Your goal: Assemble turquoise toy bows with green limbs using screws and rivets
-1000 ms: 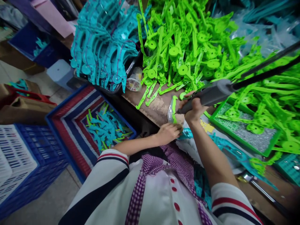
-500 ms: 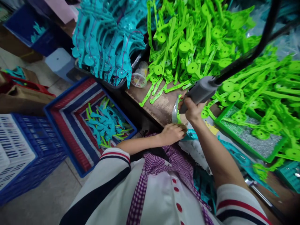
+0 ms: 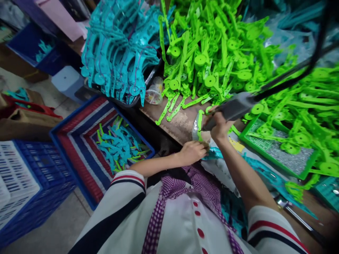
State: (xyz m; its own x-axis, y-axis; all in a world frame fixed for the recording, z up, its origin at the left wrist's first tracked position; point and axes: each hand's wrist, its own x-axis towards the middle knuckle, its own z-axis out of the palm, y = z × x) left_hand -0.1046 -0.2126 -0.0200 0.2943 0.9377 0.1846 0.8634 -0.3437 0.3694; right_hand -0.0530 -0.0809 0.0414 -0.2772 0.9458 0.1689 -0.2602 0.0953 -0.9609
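My right hand [image 3: 219,127] is wrapped round a dark grey power screwdriver [image 3: 237,105] with a black cord or arm running up to the right. The tool points down and left towards a narrow green plastic piece [image 3: 200,121]. My left hand [image 3: 195,151] is closed at the lower end of that piece; its fingertips are partly hidden. Whether the tool's tip touches the piece I cannot tell. Beside the piece lies a shiny clear or silvery strip [image 3: 195,128]. A teal plastic part [image 3: 215,153] lies just right of my left hand.
Green plastic parts [image 3: 201,60] heap behind the work spot. Teal parts [image 3: 113,60] fill a black crate at back left. A green tray [image 3: 267,156] of small silver pieces stands right. A striped-lined blue bin [image 3: 79,148] holds loose parts at left. A metal-shafted tool [image 3: 298,216] lies front right.
The screwdriver in my right hand has tilted flatter, and its lower end shows more clearly beside the green piece. My left hand stays in place. The view has shifted slightly.
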